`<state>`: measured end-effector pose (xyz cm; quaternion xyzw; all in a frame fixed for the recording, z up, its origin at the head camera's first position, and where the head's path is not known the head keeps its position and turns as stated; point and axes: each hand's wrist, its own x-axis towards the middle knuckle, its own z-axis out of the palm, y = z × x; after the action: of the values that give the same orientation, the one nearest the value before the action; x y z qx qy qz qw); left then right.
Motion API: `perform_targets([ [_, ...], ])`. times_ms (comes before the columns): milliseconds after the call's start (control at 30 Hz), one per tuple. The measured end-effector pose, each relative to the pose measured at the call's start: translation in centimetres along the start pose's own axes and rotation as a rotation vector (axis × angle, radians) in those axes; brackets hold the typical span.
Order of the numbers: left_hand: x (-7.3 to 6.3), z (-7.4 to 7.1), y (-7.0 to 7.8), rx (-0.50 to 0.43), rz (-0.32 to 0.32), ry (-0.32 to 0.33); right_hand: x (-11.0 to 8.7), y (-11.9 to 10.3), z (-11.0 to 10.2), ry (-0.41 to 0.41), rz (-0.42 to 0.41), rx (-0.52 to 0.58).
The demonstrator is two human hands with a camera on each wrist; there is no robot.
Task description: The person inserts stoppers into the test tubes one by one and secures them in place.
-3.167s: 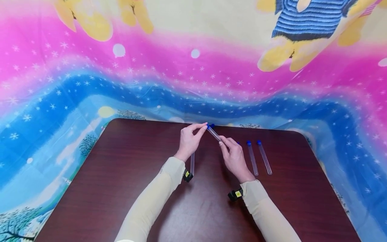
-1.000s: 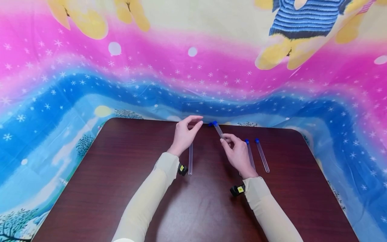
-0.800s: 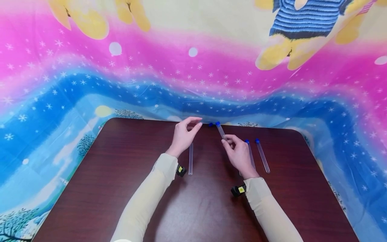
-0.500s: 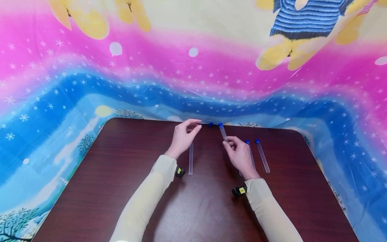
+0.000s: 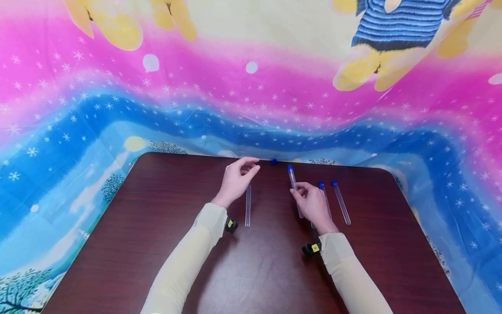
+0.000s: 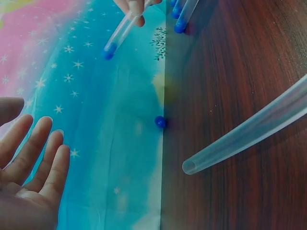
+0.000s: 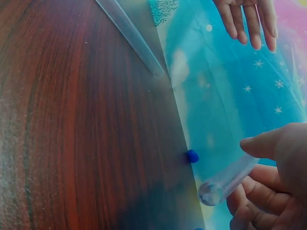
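Note:
My right hand pinches a clear test tube with a blue cap on its top end, held above the table and leaning slightly left. In the right wrist view, thumb and fingers grip the tube, its rounded end toward the camera. My left hand holds nothing; in the left wrist view its fingers are spread and relaxed. Close to it lies an uncapped test tube, whose open mouth shows in the left wrist view. A loose blue cap rests at the table's far edge.
Two capped test tubes, one partly covered by my right hand and one fully visible, lie on the right of the dark wooden table. Another tube's end peeks out below that hand. A patterned cloth hangs behind the table.
Earlier my left fingers pinched the capped end of the tube; they have let go and drawn away. My right hand has moved the tube right and lower, turning it more upright in view.

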<state>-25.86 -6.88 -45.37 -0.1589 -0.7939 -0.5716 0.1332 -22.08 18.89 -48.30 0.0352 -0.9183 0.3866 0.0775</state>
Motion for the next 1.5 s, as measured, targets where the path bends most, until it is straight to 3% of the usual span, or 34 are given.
perform_targets([
  [867, -0.4, -0.9, -1.2, -0.023, -0.026, 0.010, 0.3, 1.1, 0.4, -0.118, 0.092, -0.180],
  [1500, -0.6, -1.2, -2.3, -0.034, -0.050, 0.019, 0.1, 1.1, 1.4, -0.161, 0.104, -0.229],
])
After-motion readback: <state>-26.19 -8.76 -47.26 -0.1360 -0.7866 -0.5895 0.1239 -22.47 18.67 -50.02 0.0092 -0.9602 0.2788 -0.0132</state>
